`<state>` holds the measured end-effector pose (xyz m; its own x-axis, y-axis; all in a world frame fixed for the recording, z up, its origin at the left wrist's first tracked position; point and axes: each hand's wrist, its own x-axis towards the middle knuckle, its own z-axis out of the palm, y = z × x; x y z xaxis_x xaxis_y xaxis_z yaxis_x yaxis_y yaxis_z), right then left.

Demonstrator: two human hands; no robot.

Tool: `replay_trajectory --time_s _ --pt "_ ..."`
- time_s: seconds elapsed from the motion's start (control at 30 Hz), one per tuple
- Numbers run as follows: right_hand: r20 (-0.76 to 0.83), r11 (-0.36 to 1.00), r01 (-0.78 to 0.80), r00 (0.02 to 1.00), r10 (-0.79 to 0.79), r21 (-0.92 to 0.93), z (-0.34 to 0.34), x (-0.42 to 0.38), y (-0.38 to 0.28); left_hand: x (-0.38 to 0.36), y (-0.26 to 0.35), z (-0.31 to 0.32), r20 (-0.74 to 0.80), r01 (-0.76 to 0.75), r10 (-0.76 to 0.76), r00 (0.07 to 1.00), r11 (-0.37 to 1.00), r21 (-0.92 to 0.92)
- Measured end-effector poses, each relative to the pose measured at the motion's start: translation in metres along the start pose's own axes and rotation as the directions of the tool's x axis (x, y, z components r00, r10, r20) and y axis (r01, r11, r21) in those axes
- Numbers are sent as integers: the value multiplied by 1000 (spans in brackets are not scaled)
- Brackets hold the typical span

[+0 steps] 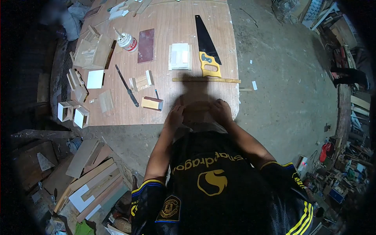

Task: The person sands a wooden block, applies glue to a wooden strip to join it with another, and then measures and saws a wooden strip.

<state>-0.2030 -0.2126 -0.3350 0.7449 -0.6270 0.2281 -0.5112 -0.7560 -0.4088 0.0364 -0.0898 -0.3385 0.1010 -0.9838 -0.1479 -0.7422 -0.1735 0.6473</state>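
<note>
My left hand [176, 115] and my right hand [221, 111] are at the near edge of the wooden table, a short way apart, with fingers curled. Between them, in the shadow of my head, lies a flat wooden piece [197, 106], its ends at my fingers. Beyond it a thin wooden strip [223, 80] lies crosswise. A handsaw [210, 64] with a yellow handle rests past the strip, and a stack of white-topped pieces [180, 56] sits left of the saw. Left of my left hand is a small wooden block [152, 103] with a dark edge.
Further left on the table are a dark rod [127, 85], a glue jar [127, 42], a reddish-brown sheet [146, 46] and a wooden box [94, 53]. Boards [94, 188] lie on the floor at lower left. Another person's dark-clothed limb [352, 74] shows at far right.
</note>
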Motion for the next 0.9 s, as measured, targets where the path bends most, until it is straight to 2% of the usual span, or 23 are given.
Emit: replay_trajectory --time_s 0.07,0.17,0.27,0.37,0.57,0.77,0.9 --pt "-8 999 52 999 -52 12 15 -7 10 0 -1 1 -22 2 -3 1000 1000 -15" --pt "2 996 92 996 -92 -16 24 -10 15 1 -2 0 32 20 -21 999 999 30" --pt "17 1000 4 1000 -4 4 5 -5 4 1 0 -4 26 11 -12 1000 1000 22" --pt "14 1000 -5 1000 5 5 -5 -1 -3 1 -2 -2 68 16 -19 998 999 43" --pt "81 999 43 996 -42 -7 -8 1 -3 0 -5 0 24 0 -1 1000 999 48" --pt "-15 998 40 999 -39 39 -3 -2 1 -1 -5 -2 45 28 -26 999 999 -44" --pt "30 1000 -21 999 21 8 -5 -1 -3 -1 1 -5 18 22 -21 1000 999 -30"
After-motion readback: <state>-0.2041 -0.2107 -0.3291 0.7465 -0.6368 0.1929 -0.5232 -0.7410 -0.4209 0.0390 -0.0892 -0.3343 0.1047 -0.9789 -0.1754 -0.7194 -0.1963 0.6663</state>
